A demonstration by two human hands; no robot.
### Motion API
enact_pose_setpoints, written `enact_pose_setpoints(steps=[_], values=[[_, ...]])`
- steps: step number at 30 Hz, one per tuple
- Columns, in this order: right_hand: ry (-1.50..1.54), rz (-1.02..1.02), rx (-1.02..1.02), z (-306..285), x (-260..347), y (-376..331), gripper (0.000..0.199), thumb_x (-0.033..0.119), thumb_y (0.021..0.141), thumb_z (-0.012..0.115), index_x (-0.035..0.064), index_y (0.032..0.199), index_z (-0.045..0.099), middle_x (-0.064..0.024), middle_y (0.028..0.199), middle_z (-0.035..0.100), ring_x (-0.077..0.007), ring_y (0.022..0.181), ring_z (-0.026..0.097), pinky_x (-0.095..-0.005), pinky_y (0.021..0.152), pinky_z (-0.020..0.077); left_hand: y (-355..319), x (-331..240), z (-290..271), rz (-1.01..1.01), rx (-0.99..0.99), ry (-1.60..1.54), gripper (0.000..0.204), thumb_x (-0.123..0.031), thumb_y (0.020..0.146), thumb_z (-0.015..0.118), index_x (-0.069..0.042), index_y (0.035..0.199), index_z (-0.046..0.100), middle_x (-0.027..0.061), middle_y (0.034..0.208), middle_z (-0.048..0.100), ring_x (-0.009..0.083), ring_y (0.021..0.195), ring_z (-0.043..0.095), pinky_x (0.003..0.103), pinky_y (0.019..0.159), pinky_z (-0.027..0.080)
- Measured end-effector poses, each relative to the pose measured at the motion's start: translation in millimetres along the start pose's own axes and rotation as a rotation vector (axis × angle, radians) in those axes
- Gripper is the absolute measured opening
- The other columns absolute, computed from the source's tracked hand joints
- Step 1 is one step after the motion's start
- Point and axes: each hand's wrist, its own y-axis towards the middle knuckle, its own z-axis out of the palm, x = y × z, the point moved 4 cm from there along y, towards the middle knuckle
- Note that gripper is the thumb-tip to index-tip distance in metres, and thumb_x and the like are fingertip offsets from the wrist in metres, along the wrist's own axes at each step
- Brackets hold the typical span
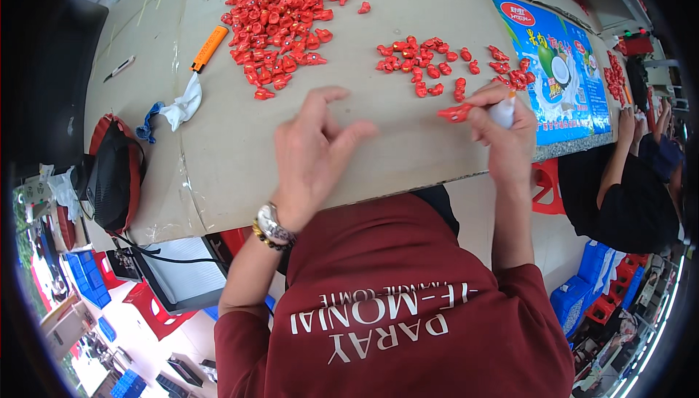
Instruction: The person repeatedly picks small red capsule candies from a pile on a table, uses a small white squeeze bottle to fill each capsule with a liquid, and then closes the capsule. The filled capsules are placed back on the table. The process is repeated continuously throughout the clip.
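My right hand point(513, 143) holds a small red moulded piece point(454, 113) out past its thumb and fingertips. Against the palm of the same hand sits a small white bottle point(502, 112) with an orange tip. My left hand point(309, 154), with bracelets at its wrist, hovers over the table, thumb and fingers apart and nothing in it. Beyond it lies a big pile of red pieces point(277, 27). A looser group of red pieces point(419, 60) is spread just beyond my right hand.
An orange box cutter point(210, 49), a crumpled white cloth point(182, 105) and a pen point(119, 68) lie on the table's left. A dark bag point(116, 180) stands at its left edge. Right of my hand is a blue printed sheet point(557, 78); beyond it a person in black point(615, 194) sits.
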Motion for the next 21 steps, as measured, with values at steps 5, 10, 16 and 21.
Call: enact_pose_setpoints(steps=[5, 10, 16, 21], values=[[-0.23, 0.145, -0.22, -65, -15, 15, 0.007, 0.001, 0.077, 0.067, 0.0016, 0.085, 0.065, 0.0011, 0.066, 0.056, -0.0046, 0.054, 0.045, -0.0205, 0.047, 0.0343, 51, 11, -14, 0.195, -0.051, 0.465, 0.032, -0.024, 0.075, 0.074, -0.006, 0.096, 0.059, 0.0093, 0.058, 0.058, 0.0271, 0.055, 0.058, 0.037, 0.051, 0.043], [-0.294, 0.161, -0.333, -104, -30, 28, 0.007, 0.005, 0.077, 0.068, 0.0018, 0.084, 0.067, 0.001, 0.066, 0.059, -0.0048, 0.052, 0.044, -0.0211, 0.047, 0.0344, 75, 22, -11, 0.236, -0.006, 0.585, 0.027, -0.027, 0.078, 0.072, -0.005, 0.087, 0.06, 0.0087, 0.054, 0.053, 0.0255, 0.05, 0.054, 0.038, 0.05, 0.04], [-0.356, 0.135, -0.368, -121, -41, 35, 0.009, 0.006, 0.078, 0.068, 0.0016, 0.086, 0.068, 0.0005, 0.066, 0.06, -0.005, 0.05, 0.044, -0.0218, 0.046, 0.0349, 70, 16, -10, 0.219, 0.008, 0.553, 0.019, -0.021, 0.083, 0.067, -0.004, 0.086, 0.059, 0.009, 0.057, 0.055, 0.0235, 0.054, 0.054, 0.035, 0.05, 0.04], [-0.297, -0.012, -0.434, -105, -17, 26, 0.018, 0.004, 0.076, 0.068, 0.0022, 0.094, 0.067, 0.0024, 0.068, 0.055, -0.0043, 0.055, 0.046, -0.0208, 0.048, 0.0363, 44, 21, -12, -0.214, 0.009, -0.529, 0.018, -0.023, 0.093, 0.057, -0.005, 0.096, 0.059, -0.0002, 0.075, 0.059, 0.0047, 0.056, 0.043, 0.019, 0.048, 0.031]])
